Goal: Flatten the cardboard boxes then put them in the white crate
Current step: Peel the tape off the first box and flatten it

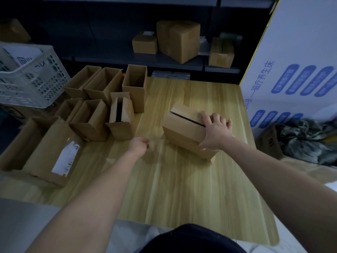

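We find the cardboard box [184, 129] standing on the wooden surface [182, 179], right of centre, its top flaps folded shut with a dark slit between them; our right hand [216, 131] lies over its right end, the fingers [216, 116] splayed flat across the top and the thumb reaching down the near face, pressing on it and not curled round it. Our left hand [139, 146] hovers just left of the box, apart from it, fingers curled into a fist; it is blurred, and as far as we can tell it holds nothing.

The white crate [36, 83] sits at the far left with a printed sheet [23, 53] leaning inside it; beside it a cluster of open boxes [135, 95] stands upright on the surface, tops gaping; a larger labelled box [47, 143] lies nearer us at the left edge; on the shelf [127, 59] behind rest three closed cartons [178, 42].
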The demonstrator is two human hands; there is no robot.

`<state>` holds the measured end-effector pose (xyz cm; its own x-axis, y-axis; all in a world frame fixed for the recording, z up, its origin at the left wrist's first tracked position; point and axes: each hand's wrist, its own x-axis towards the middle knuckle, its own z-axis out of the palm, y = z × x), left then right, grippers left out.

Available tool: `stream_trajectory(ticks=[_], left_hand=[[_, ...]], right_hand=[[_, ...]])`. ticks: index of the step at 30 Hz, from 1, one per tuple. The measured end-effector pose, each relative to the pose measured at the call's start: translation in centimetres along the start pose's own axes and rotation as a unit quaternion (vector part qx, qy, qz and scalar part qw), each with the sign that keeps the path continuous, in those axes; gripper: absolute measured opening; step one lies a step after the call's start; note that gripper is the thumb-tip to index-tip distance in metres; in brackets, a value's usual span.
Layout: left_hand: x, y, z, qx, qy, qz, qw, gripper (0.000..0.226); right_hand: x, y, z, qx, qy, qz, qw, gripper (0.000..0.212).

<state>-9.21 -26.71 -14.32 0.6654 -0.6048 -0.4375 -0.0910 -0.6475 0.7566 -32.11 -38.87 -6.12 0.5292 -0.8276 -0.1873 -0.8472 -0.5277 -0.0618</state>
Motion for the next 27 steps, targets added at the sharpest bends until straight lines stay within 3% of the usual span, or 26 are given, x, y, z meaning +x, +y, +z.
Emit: stream_trajectory(ticks=[8, 14, 17, 27], left_hand=[[0.2, -3.9, 2.6, 0.112, -0.019, 0.017, 0.993, 0.018], [0.5, -4.5, 5.5, 0.073, -0.041, -0.029, 0.996, 0.018], [0.7, -5.0, 6.4, 0.074, -0.019, -0.068, 0.995, 0.024], [0.4, -4.6, 8.9, 0.209, 0.075, -0.054, 0.974, 0.041]], right_hand=[[-1.1, -0.1, -0.2, -0.004, 0.003, -0.010, 1.000, 0.125], [-1.7, 0.4, 0.1, 0.003, 0.007, -0.018, 1.000, 0.125], [-2.0, 1.2, 0.1, 0.005, 0.010, -0.015, 1.000, 0.124], [-2.1, 1.9, 0.2, -0.005, 0.018, -0.055, 0.998, 0.123]])
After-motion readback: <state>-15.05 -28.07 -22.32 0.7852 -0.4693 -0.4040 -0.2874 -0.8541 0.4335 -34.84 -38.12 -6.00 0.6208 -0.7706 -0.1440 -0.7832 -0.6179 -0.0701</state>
